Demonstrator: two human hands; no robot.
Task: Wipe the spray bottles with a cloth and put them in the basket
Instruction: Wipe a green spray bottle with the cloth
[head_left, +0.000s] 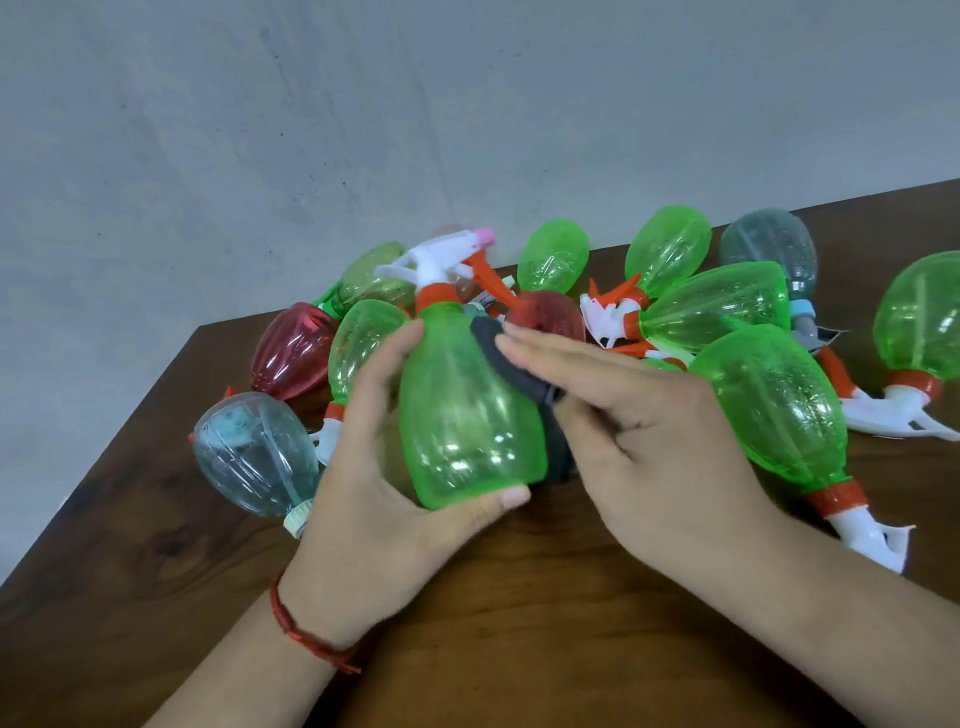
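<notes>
Green spray bottle (467, 410) front and centre in the head view, upright and lifted clear of the brown wooden surface (519, 597). Its white trigger head (436, 257) with the pink nozzle points to the far side, above an orange collar.

The left hand (384, 467) grips the bottle. Its thumb is hooked under the base and its fingers reach up the left side to the shoulder. A red thread bracelet (306, 634) circles that wrist.

The right hand (649, 431) comes in from the right and holds a dark cloth (519, 369) against the bottle's right flank. Its upper fingers lie straight and a little blurred over the cloth, and its lower fingers curl in at it.

Behind the hands, a heap of bottles lies on the surface against the grey wall (363, 130). A red bottle (293, 348) lies far left, and a clear bottle (254, 457) lies near left, just beside the left hand. A big green bottle (774, 410) lies neck-down just right of the right hand. Another green one (919, 322) sits at the right edge, and a second clear bottle (769, 249) lies far right.
</notes>
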